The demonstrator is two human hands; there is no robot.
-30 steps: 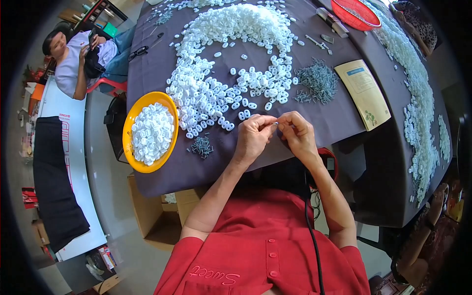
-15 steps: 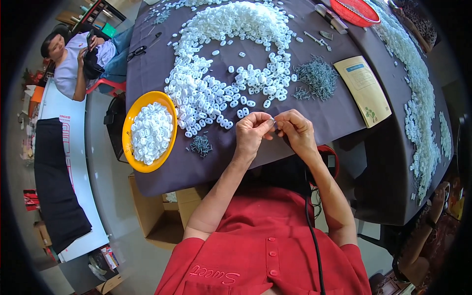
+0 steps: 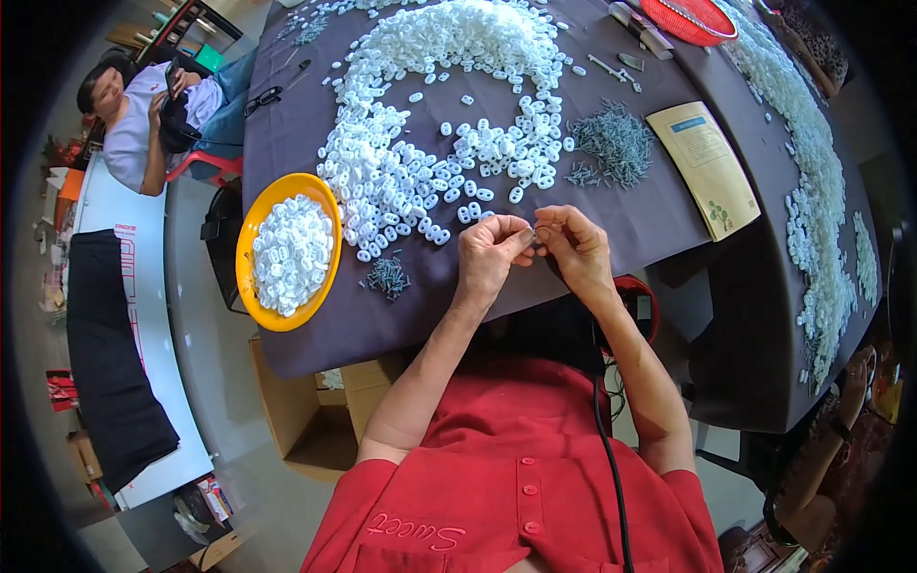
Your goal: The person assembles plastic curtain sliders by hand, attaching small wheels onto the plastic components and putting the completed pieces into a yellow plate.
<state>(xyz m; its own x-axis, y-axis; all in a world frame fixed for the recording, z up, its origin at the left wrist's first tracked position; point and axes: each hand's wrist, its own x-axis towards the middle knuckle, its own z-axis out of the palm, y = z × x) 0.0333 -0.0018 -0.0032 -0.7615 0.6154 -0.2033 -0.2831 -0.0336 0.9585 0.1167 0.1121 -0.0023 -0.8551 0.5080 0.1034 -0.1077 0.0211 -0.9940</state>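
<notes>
My left hand (image 3: 489,256) and my right hand (image 3: 576,256) meet at the near edge of the table, fingertips pinched together. Between them is something small and pale, mostly covered by the fingers and too small to name. Just beyond lie many loose white oval plastic pieces with two holes (image 3: 368,177), spread in a ring-shaped heap. Left of my left hand sits a small pile of grey screw-like pins (image 3: 389,277). A larger pile of the same grey pins (image 3: 616,145) lies beyond my right hand.
A yellow bowl (image 3: 287,322) full of white pieces stands at the table's left edge. At right lie a tan booklet (image 3: 705,177), a box cutter (image 3: 640,29) and a red basket (image 3: 693,33). A cable (image 3: 611,468) runs down my front. Another person (image 3: 143,124) sits at far left.
My fingertips have shifted slightly around the small thing, and the right-hand fingers have turned a little. The piles look the same; the whole view has moved a touch.
</notes>
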